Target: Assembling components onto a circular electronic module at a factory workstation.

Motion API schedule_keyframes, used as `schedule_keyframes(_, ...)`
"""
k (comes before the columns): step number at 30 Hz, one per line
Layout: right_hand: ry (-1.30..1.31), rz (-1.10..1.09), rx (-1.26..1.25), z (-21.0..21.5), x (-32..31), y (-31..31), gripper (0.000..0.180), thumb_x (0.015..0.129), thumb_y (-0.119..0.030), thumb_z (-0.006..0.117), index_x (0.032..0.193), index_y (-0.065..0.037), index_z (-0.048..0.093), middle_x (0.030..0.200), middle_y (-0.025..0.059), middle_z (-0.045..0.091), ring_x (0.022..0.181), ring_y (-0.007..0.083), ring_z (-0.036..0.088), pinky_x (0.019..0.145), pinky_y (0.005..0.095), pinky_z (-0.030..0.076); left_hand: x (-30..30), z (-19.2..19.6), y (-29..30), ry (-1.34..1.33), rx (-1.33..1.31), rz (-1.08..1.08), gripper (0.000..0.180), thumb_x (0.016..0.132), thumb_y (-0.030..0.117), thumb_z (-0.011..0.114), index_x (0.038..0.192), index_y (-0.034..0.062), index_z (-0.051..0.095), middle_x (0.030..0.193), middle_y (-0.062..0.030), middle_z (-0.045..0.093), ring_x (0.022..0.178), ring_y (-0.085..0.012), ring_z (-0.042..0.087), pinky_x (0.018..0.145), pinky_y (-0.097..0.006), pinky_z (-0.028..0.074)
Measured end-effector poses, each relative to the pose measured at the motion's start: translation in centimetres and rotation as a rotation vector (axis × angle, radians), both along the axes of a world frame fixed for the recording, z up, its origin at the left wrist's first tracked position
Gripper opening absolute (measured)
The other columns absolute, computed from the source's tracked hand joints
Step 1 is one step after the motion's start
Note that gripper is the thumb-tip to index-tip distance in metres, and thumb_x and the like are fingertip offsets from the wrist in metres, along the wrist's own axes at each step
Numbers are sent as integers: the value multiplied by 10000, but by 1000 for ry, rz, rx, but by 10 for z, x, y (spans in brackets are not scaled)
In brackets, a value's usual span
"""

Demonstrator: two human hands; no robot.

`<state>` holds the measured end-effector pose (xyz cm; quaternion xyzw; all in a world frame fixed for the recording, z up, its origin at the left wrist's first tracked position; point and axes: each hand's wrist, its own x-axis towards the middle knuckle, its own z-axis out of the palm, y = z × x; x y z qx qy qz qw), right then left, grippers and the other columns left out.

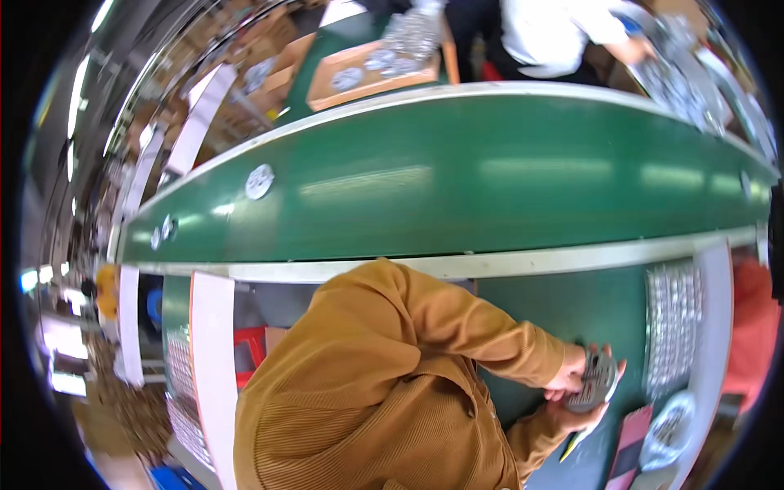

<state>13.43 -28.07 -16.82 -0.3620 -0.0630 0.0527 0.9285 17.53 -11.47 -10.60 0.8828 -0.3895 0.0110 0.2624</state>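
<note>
In my right hand point(581, 418) rests a grey round disc point(603, 377) with slots and small reddish marks on its face. The fingers of that hand curl around its far edge. My left hand point(569, 372) reaches over it, with bent fingers pressed together at the disc's near side. Whether a small part is between those fingers is hidden. Just below the right hand, a thin yellow-tipped thing point(567, 449) shows at the green bench top point(531, 310).
A clear tray of small shiny parts point(674, 322), a clear plastic bag point(668, 433) and a pink-and-dark flat box point(629, 445) lie at the right. Across the green conveyor belt point(457, 180), carrying round pale discs point(260, 181), a person in white point(547, 37) works beside a cardboard box point(318, 86).
</note>
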Motion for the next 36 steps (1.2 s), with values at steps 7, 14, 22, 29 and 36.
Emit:
schedule_keyframes(7,47,-177,-167,15,10,21,854,937,-570,276,1624,-63,276,1548,252,451,1396,399,485,1112,520,403,10,0,-9,474,-34,41,405,879,324,473,1202,94,552,1221,-143,551,1114,-274,549,945,-454,419)
schedule_keyframes(14,-41,-111,-164,12,11,13,827,959,-554,253,1623,-62,277,1550,250,451,1400,393,483,1147,520,372,17,-8,-4,979,-50,-125,688,896,470,367,1450,90,515,1488,-190,520,1359,-302,532,1153,-528,377)
schedule_keyframes(22,27,-134,-115,26,9,21,817,974,-564,240,1622,-68,268,1534,245,464,1374,390,506,1125,526,399,-11,5,-25,12,247,52,192,948,182,564,932,80,726,852,-102,746,720,-311,679,695,-386,564)
schedule_keyframes(29,-30,-143,-104,13,7,21,848,919,-581,386,1595,-75,308,1488,233,499,1287,399,552,1068,526,445,-15,7,6,237,-184,-10,174,927,167,591,807,46,623,738,-150,651,645,-345,625,616,-427,510)
schedule_keyframes(36,-37,-206,-59,4,13,15,805,891,-453,531,1542,-7,369,1466,255,517,1267,409,576,1080,493,465,3,-6,4,-140,-102,-220,59,888,138,575,902,99,617,884,-88,643,738,-270,599,708,-386,493)
